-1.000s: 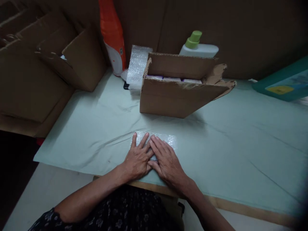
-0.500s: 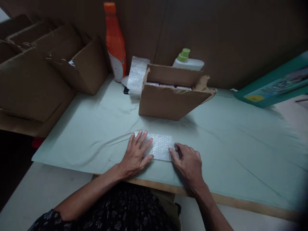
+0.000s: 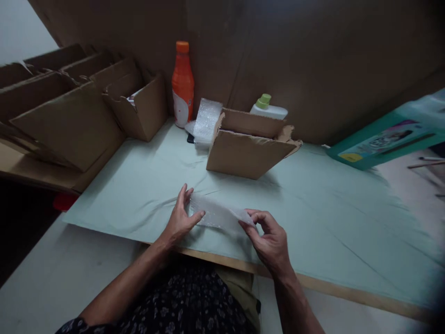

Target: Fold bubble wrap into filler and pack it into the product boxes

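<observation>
A piece of bubble wrap is in front of me near the table's front edge, its right end raised a little. My right hand pinches that right end between thumb and fingers. At the left end is my left hand, with thumb and fingers spread apart around the wrap's edge. Just beyond the hands stands an open cardboard box; what lies inside it is mostly hidden. More bubble wrap leans at the box's left side.
Several open cardboard boxes crowd the left. Along the back wall are an orange bottle and a white bottle with a green cap. A large green container lies tilted at the right. Pale green cloth covers the table.
My left hand has come off the flat bubble wrap and moved to its left end. My right hand has pinched the right end and lifted it. The camera view has shifted.
</observation>
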